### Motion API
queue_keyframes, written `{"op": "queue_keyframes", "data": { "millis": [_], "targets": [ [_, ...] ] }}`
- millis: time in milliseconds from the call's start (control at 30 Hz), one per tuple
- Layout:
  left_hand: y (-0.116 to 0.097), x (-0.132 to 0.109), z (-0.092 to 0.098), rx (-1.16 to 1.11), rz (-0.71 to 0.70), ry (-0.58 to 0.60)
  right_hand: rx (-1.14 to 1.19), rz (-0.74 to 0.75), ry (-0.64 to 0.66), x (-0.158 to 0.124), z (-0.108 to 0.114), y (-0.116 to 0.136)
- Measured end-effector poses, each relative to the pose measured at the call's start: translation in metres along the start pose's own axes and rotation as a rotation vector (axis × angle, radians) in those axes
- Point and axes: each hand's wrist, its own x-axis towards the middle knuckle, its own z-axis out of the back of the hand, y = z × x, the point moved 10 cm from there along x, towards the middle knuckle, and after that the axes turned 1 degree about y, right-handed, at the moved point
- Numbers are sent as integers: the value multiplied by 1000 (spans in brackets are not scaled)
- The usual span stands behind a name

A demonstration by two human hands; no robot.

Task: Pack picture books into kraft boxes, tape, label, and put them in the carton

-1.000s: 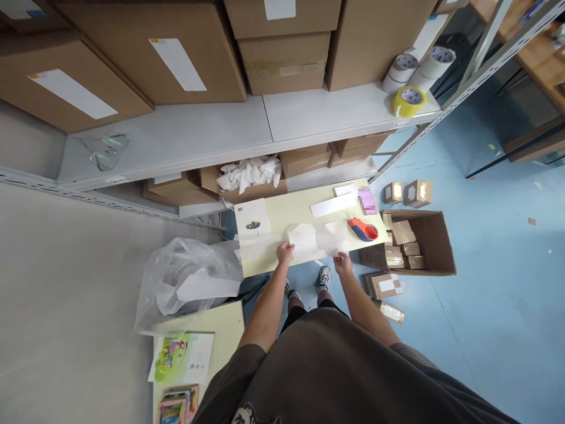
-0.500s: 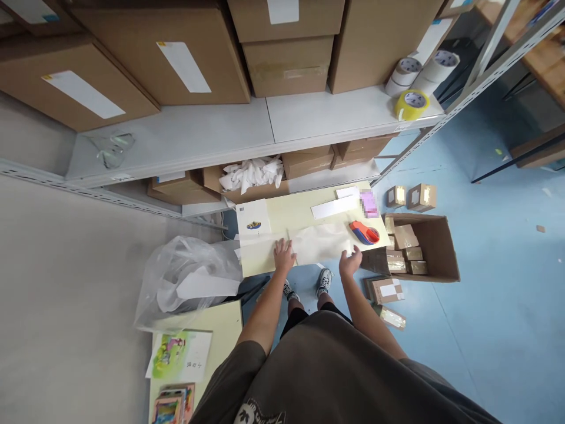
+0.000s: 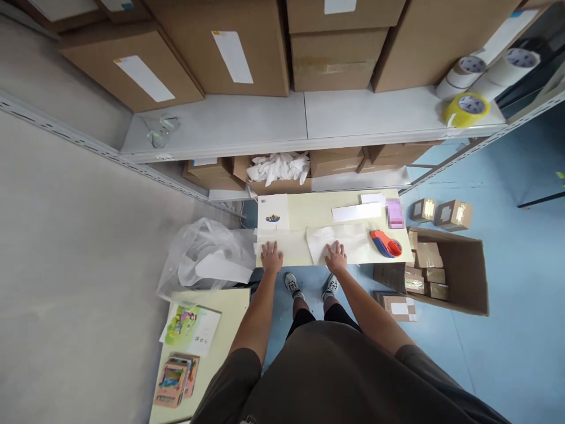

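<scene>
My left hand [image 3: 271, 257] lies open, fingers spread, at the front left of a pale yellow table [image 3: 313, 206]. Its fingertips touch a thin, pale sheet [image 3: 291, 241] below a white booklet [image 3: 272, 206] with a small dark picture. On the left part of a creased white paper sheet [image 3: 353, 235] rests my right hand [image 3: 336, 257], open with fingers apart. Whether that paper is a flat sheet or a bag I cannot tell. To its right sits an orange and blue tape dispenser [image 3: 386, 243]. A white strip [image 3: 356, 212] and a blurred pink-purple item [image 3: 394, 213] lie behind.
A grey shelf [image 3: 247, 123] with cardboard boxes and tape rolls [image 3: 466, 110] rises beyond the table. On the right stands an open carton [image 3: 463, 271] holding small boxes. To the left are a clear plastic bag [image 3: 176, 253] and a second table [image 3: 233, 300] with books.
My left hand has gone from the creased paper's left edge to the thin sheet further left. My right hand has shifted from the paper's right end to its left part. The view has turned.
</scene>
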Motion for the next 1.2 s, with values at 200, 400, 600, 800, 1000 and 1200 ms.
{"op": "queue_keyframes", "data": {
  "millis": [200,400,600,800,1000,1200],
  "targets": [
    [29,-21,-12,37,-27,52,-43,-21,-19,-7,3,-2],
    [32,-21,-12,-16,-49,59,-26,-72,-89,-11,8,14],
    [42,6,20,-186,-106,-67,211,50,-189,-3,1,86],
    [67,80,49,-431,-28,-132,611,35,-60,49,-35,165],
    [85,150,32,-558,115,129,699,-135,27,100,-77,201],
    [123,166,51,-741,117,-19,657,-77,35,115,-106,225]
  ]
}}
